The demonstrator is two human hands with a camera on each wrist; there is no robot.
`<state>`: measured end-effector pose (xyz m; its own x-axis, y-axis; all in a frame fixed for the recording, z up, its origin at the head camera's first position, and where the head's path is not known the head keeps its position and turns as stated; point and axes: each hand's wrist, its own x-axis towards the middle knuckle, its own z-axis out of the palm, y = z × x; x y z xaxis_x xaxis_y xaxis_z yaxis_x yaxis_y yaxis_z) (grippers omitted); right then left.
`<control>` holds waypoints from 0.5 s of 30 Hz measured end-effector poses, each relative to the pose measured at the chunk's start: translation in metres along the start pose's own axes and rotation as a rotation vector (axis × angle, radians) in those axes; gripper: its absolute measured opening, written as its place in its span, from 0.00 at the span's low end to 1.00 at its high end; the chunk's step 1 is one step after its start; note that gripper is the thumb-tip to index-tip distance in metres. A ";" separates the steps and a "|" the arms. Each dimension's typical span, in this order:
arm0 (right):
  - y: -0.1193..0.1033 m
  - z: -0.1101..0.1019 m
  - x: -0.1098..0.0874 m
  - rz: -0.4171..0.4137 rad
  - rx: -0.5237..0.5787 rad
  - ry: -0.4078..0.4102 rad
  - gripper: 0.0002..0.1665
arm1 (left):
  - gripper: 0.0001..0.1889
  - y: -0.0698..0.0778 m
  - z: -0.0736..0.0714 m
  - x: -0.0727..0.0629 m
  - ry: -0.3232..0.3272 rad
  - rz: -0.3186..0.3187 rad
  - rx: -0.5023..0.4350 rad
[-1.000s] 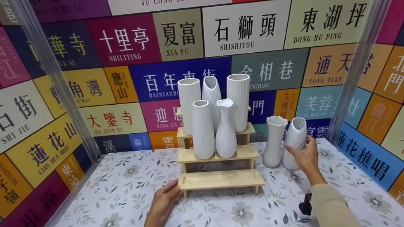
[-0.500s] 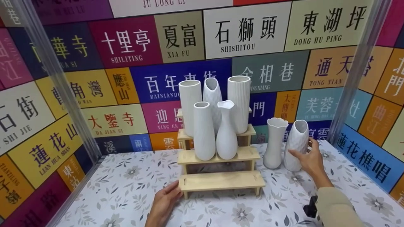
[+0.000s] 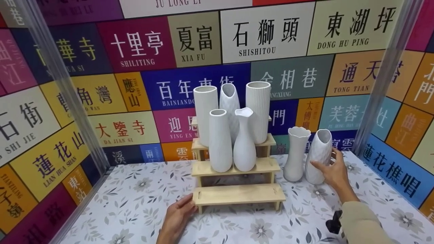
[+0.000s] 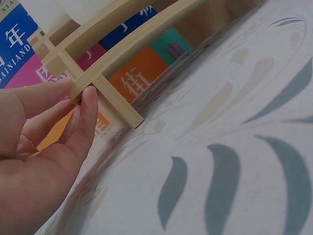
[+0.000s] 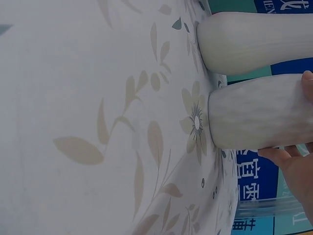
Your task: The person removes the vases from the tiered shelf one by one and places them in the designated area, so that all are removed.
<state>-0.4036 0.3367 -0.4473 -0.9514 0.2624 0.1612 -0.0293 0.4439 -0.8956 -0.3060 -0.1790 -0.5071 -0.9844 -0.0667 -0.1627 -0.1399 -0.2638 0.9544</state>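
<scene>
My right hand point(image 3: 335, 173) grips a white textured vase point(image 3: 317, 166) with a slanted mouth, thumb on its near side and fingers around its right. The vase stands upright on the table, its base at the cloth in the right wrist view. Just left of it is a white vase with a scalloped rim point(image 3: 295, 156). My left hand point(image 4: 49, 127) pinches the left end of the lowest step of a wooden tiered stand point(image 3: 237, 194). On the step above stand a smooth tapered vase point(image 3: 221, 145) and a narrow-necked vase with a wavy rim point(image 3: 244, 149).
Higher on the stand are a plain cylindrical vase point(image 3: 205, 115), a slant-mouthed vase point(image 3: 230, 101) and a ribbed vase point(image 3: 259, 112). A floral cloth point(image 3: 135, 203) covers the table. Colourful sign panels point(image 3: 264, 37) wall in the back and sides.
The textured vase and my right hand sit slightly further right and lower in the head view than a second ago; the whole view has shifted a little too. Both hands keep their hold.
</scene>
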 end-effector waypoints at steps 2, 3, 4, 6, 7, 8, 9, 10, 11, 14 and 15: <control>0.000 0.001 -0.002 -0.003 0.009 0.007 0.64 | 0.30 0.000 0.001 0.000 0.002 -0.003 -0.006; 0.000 0.002 -0.003 -0.005 0.013 0.012 0.64 | 0.30 -0.001 0.001 0.000 0.001 -0.003 -0.008; 0.000 0.003 -0.005 -0.007 0.017 0.019 0.64 | 0.30 -0.001 0.001 0.000 -0.001 -0.001 -0.010; -0.002 0.005 -0.010 -0.003 0.030 0.041 0.65 | 0.30 -0.002 0.001 0.000 -0.005 0.001 -0.017; -0.003 0.006 -0.013 0.003 0.037 0.055 0.65 | 0.30 -0.002 0.001 0.000 -0.005 0.002 -0.020; -0.006 0.006 -0.017 0.009 0.047 0.075 0.65 | 0.31 -0.002 0.001 0.000 -0.007 0.005 -0.024; -0.008 0.007 -0.020 0.017 0.057 0.098 0.64 | 0.31 -0.002 0.001 0.000 -0.009 0.008 -0.029; -0.011 0.007 -0.024 0.026 0.067 0.121 0.64 | 0.31 -0.002 0.001 0.000 -0.012 0.017 -0.031; -0.015 0.006 -0.028 0.037 0.074 0.146 0.63 | 0.31 -0.002 0.001 0.000 -0.011 0.022 -0.034; -0.027 0.004 -0.042 0.072 0.091 0.205 0.59 | 0.32 -0.002 0.000 0.000 -0.011 0.035 -0.030; -0.031 0.003 -0.046 0.078 0.094 0.216 0.58 | 0.32 -0.002 0.000 0.000 -0.013 0.037 -0.025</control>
<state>-0.3595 0.3078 -0.4285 -0.8645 0.4745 0.1657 0.0036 0.3356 -0.9420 -0.3054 -0.1781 -0.5085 -0.9902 -0.0646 -0.1241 -0.1008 -0.2854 0.9531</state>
